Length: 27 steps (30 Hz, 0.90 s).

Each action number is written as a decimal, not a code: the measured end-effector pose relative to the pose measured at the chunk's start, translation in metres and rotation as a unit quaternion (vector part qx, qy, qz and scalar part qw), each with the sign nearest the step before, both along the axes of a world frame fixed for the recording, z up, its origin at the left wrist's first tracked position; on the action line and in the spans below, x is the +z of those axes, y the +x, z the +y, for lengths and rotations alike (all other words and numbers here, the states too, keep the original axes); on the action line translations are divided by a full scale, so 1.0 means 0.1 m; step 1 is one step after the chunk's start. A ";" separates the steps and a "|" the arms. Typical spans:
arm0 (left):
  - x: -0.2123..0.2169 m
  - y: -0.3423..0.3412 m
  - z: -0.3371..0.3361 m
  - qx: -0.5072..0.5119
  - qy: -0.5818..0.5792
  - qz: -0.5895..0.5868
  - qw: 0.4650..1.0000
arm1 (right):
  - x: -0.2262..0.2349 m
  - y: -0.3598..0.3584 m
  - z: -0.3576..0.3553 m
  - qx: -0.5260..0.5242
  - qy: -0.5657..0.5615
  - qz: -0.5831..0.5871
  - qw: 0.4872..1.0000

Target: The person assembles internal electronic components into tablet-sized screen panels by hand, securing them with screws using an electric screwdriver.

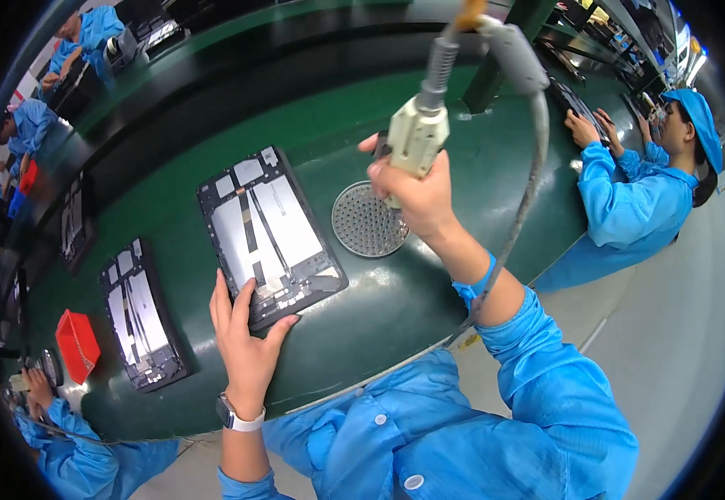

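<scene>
An opened tablet [275, 221] lies on the green bench in front of me, its silver battery plates, ribbon cables and circuit board exposed. My left hand [246, 342] rests at its lower left corner, fingers stretched out and spread, with the thumb along the near edge. In my right hand [416, 196] is a cream electric screwdriver [419, 137], held upright with my fingers closed around it. Its lower end is over the right side of a round metal screw tray [366, 221] with rows of small holes. My hand hides the screwdriver's tip.
A second opened tablet [142, 321] lies to the left, beside a red plastic bin [77, 346]. A grey cable [537, 158] loops down past my right forearm. A green post [508, 62] stands at the bench's back. Co-workers sit to the right [650, 179] and left [79, 450].
</scene>
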State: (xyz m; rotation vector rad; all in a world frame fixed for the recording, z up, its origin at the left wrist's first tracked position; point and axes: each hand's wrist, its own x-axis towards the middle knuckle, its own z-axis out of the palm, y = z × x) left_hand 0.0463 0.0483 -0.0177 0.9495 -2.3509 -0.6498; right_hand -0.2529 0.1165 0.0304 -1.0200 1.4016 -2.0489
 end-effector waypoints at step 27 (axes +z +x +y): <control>0.29 -0.22 0.00 -0.092 -0.107 -0.006 0.990 | -0.20 -0.12 -0.08 -0.016 0.003 -0.019 1.000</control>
